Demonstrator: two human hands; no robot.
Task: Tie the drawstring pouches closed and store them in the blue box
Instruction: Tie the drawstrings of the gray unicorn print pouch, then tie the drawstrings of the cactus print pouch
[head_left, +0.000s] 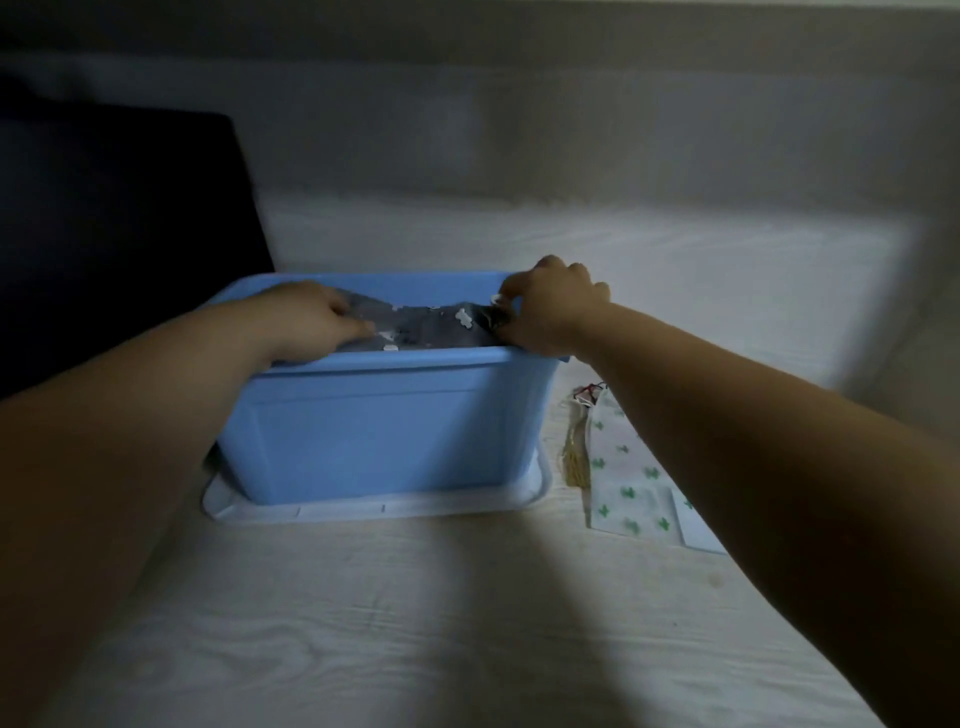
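Both the left hand (306, 322) and right hand (550, 306) pinch a grey pouch (426, 325) half-hidden inside the blue box (384, 431).

Blue box (384, 426): light blue, plain, no print.
Grey pouch (431, 327): dark grey with scattered small white shapes, too blurred to identify.
White pouch (623, 478): white ground, small green motifs in a loose repeat; the cord (589, 388) at its top shows red and white.
Tassel (574, 462): golden yellow.
Tray (363, 512) under the box: very pale, near white with a bluish tint.
Table (415, 623): cream, faint wood-grain lines.
Slab (119, 208) at far left: near black, plain.
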